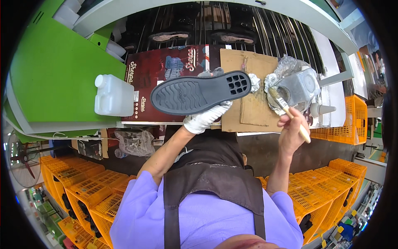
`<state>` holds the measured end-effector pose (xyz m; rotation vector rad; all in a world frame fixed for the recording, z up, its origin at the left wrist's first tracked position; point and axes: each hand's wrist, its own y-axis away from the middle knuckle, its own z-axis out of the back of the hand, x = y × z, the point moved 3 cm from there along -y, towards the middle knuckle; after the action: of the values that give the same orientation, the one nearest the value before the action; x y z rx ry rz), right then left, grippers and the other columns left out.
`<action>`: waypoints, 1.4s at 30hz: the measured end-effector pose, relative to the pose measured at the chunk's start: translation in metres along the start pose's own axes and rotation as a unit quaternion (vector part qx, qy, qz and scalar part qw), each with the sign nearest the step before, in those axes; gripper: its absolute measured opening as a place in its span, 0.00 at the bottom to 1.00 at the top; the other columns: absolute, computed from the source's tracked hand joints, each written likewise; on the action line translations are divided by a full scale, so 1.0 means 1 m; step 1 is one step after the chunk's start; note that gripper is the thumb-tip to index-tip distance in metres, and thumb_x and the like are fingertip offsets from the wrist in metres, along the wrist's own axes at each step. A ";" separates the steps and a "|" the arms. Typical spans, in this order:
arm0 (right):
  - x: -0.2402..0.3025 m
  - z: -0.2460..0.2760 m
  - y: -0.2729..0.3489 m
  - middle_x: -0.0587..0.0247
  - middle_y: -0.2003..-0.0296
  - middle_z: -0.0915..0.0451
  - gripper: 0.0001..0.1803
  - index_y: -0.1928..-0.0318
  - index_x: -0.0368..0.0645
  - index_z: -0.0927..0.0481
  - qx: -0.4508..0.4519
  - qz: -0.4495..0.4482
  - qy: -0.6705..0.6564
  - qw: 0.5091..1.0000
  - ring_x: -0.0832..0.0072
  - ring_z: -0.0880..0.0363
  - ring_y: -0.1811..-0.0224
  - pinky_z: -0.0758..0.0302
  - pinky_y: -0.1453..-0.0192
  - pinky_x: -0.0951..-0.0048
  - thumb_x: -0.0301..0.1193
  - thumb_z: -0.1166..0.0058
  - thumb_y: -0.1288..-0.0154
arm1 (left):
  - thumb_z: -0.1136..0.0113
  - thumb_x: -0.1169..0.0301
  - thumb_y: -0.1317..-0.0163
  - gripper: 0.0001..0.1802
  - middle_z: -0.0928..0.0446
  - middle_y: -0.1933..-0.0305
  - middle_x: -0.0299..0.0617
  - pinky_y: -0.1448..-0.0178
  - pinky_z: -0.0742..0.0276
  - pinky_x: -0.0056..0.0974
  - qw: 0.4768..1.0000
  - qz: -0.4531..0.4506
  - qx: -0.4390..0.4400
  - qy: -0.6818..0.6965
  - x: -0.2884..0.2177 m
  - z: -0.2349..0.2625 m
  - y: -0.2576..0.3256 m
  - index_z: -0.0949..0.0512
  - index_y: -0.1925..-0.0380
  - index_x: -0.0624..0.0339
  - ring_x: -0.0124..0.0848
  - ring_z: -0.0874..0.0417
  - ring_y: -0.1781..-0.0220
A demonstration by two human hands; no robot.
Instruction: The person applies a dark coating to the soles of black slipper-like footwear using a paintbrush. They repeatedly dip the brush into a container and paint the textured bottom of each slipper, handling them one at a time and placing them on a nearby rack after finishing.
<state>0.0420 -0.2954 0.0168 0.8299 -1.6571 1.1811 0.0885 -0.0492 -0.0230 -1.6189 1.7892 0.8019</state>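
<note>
My left hand (207, 118), in a white glove, grips a dark grey shoe sole (199, 93) from its near edge and holds it level over the bench. Wavy ridges run along the sole's wide end. A grid of square hollows marks its narrow end. Between the bare fingers of my right hand (294, 129) is a paintbrush (292, 116) with a pale wooden handle. Its bristles are at the foil-lined mouth of a clear plastic container (304, 85), partly wrapped in crumpled film; whether they touch it I cannot tell.
A white jug (114, 95) stands at left beside a green panel (62, 70). Flattened cardboard (253, 114) and a dark red printed box sheet (143, 87) cover the bench. A nozzle-tipped bottle (322, 109) lies right. Dark footwear (234, 37) sits on the rollers beyond. Orange crates (97, 182) stand behind me.
</note>
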 end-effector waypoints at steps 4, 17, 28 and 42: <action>0.020 -0.035 0.016 0.55 0.75 0.21 0.24 0.59 0.31 0.20 0.069 0.124 0.036 0.989 0.74 0.23 0.75 0.27 0.73 0.79 0.44 0.39 0.41 | 0.37 0.67 0.45 0.27 0.31 0.50 0.35 0.37 0.36 0.37 0.858 -0.175 0.077 -0.477 -0.008 -0.009 0.006 0.36 0.48 0.59 0.27 0.30 0.45; 0.033 -0.077 0.018 0.59 0.76 0.20 0.23 0.58 0.37 0.19 0.159 0.280 0.178 0.930 0.70 0.23 0.77 0.27 0.74 0.75 0.41 0.34 0.48 | 0.34 0.69 0.45 0.31 0.29 0.43 0.41 0.38 0.35 0.39 0.858 -0.215 0.064 -0.463 -0.012 -0.016 0.032 0.35 0.42 0.59 0.34 0.28 0.43; 0.024 -0.092 0.030 0.56 0.77 0.21 0.25 0.60 0.33 0.20 0.185 0.279 0.180 0.925 0.70 0.23 0.78 0.27 0.75 0.76 0.46 0.39 0.43 | 0.42 0.68 0.36 0.15 0.24 0.55 0.37 0.51 0.27 0.33 0.924 -0.067 0.104 -0.361 0.010 -0.002 0.038 0.26 0.52 0.59 0.27 0.24 0.55; 0.022 -0.115 0.045 0.56 0.79 0.21 0.25 0.60 0.32 0.20 0.199 0.275 0.127 0.932 0.70 0.22 0.79 0.28 0.75 0.76 0.46 0.39 0.43 | 0.49 0.66 0.33 0.12 0.27 0.55 0.37 0.48 0.29 0.34 0.953 0.052 0.207 -0.214 0.068 0.033 0.043 0.28 0.54 0.59 0.26 0.27 0.53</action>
<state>0.0271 -0.1729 0.0371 0.4188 -1.4915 1.9745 0.0409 -0.0644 -0.0940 -0.9985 1.6003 0.7002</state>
